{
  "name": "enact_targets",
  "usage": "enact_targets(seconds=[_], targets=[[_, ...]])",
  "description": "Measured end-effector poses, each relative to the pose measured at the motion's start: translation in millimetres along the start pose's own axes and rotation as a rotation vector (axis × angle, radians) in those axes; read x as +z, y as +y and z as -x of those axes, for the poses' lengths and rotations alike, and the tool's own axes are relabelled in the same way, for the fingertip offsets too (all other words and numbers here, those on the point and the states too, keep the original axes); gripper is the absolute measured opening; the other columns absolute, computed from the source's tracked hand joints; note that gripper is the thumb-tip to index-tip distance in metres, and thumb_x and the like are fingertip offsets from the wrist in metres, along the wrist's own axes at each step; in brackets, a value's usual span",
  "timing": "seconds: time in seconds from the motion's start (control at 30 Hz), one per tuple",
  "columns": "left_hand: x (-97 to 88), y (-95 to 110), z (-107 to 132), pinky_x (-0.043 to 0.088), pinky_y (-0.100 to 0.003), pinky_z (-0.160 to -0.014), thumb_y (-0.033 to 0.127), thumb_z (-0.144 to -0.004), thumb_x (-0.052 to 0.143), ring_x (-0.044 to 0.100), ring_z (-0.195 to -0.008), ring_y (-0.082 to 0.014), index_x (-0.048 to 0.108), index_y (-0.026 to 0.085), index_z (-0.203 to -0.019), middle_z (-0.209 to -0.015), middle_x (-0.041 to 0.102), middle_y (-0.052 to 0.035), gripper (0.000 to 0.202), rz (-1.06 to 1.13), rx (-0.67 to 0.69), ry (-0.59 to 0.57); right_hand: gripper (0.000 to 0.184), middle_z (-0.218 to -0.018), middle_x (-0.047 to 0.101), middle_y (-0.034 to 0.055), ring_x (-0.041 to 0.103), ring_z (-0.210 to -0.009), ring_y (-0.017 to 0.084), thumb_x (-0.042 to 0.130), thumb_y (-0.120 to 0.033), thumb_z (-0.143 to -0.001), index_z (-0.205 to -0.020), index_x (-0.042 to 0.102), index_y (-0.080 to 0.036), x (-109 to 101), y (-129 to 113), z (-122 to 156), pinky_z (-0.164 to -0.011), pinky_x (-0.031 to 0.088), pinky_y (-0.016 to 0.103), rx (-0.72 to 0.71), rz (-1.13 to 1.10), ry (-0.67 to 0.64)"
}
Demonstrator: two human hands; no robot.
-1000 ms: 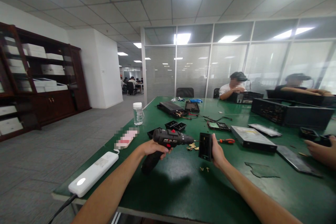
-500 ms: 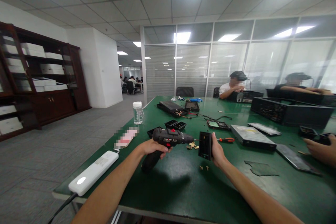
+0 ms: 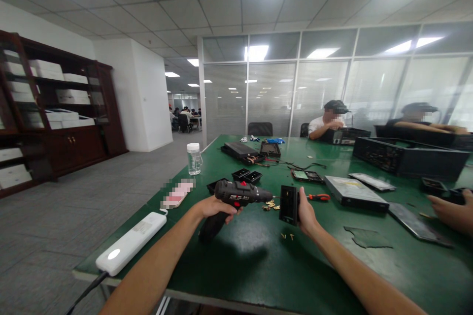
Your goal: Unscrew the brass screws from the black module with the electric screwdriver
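Note:
My left hand is closed round the grip of a black cordless drill, which points right. Its bit reaches to a small black rectangular plastic housing; whether the tip touches a screw I cannot make out. My right hand holds that housing upright by its right side, open face toward me. Several small brass-coloured parts lie on the table behind the drill tip. Two small screws rest below the housing. More black plastic housings sit behind the drill.
On the green table are a white power strip, a bottle, a red-handled screwdriver, an optical drive and a black computer case. A co-worker's hand is at the right edge; other people sit across.
Almost nothing differs. The drill stays at the housing, and both my hands keep nearly the same position.

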State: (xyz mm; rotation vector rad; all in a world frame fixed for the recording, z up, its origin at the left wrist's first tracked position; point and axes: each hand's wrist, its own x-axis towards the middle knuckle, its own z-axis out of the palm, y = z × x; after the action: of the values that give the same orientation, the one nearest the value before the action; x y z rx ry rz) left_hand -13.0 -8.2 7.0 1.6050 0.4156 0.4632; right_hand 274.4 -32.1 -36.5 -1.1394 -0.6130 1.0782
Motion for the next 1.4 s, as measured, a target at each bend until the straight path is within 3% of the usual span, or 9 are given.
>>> enact_targets(seconds=[1.4], targets=[[0.8,-0.3,0.6,0.041,-0.024,-0.052,0.025,-0.064,0.062,0.048,-0.053,-0.0084,0.054,0.008,-0.093,-0.081,0.052,-0.0073,0.036,-0.006,-0.009,0.015,0.051,-0.06,0.061,0.0033,0.059,-0.054,0.018,0.043,-0.062,-0.065,-0.08,0.06,-0.015,1.5,-2.3,4.2,-0.053,0.048,0.032,0.012,0.015,-0.014]])
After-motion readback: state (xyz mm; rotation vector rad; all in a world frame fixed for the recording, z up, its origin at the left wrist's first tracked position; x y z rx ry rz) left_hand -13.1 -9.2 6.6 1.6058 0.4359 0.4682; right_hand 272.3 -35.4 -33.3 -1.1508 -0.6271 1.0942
